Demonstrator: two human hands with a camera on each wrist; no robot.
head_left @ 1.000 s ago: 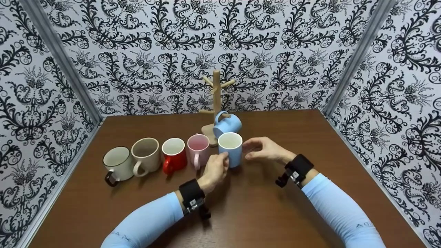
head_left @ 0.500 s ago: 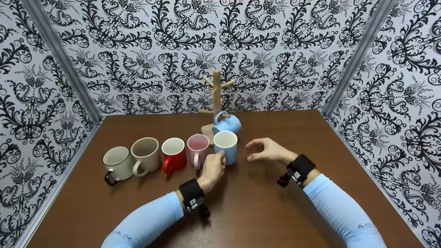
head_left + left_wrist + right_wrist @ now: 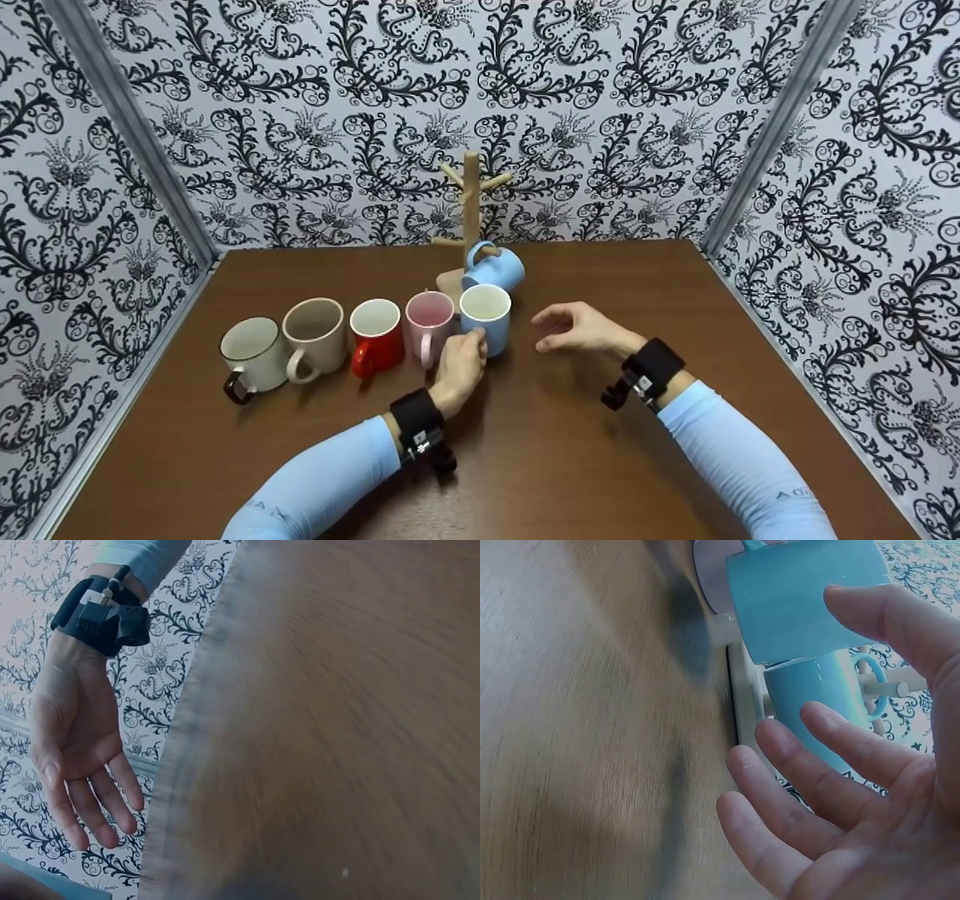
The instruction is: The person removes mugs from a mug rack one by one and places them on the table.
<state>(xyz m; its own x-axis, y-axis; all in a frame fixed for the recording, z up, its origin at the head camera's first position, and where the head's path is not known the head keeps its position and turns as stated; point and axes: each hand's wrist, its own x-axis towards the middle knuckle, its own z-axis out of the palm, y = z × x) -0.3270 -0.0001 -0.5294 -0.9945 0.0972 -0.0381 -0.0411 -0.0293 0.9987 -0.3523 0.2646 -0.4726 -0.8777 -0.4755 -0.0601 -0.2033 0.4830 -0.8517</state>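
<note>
My left hand [image 3: 460, 367] has its fingers curled at the front of a light blue mug [image 3: 495, 335] with a white inside; its handle is hidden behind the hand. The mug stands upright right of a pink mug [image 3: 429, 319]. To its right my right hand [image 3: 581, 328] hovers with loosely bent fingers, apart from the mug and holding nothing. In the right wrist view, that hand's spread fingers [image 3: 780, 799] show below the mug [image 3: 802, 596]. Behind, another light blue mug [image 3: 501, 268] hangs tilted by its handle on a peg of a wooden mug tree [image 3: 471, 202].
Left of the pink mug, a red mug [image 3: 382, 349], a beige mug [image 3: 326, 349] and a white mug with a dark rim [image 3: 266, 367] continue the row. They stand on a brown wooden table [image 3: 555, 465]. Patterned walls [image 3: 637, 150] enclose its back and sides.
My left hand has shifted the light blue mug leftward, closer to the pink mug. My right hand, near the mug's side earlier, now stands apart from it.
</note>
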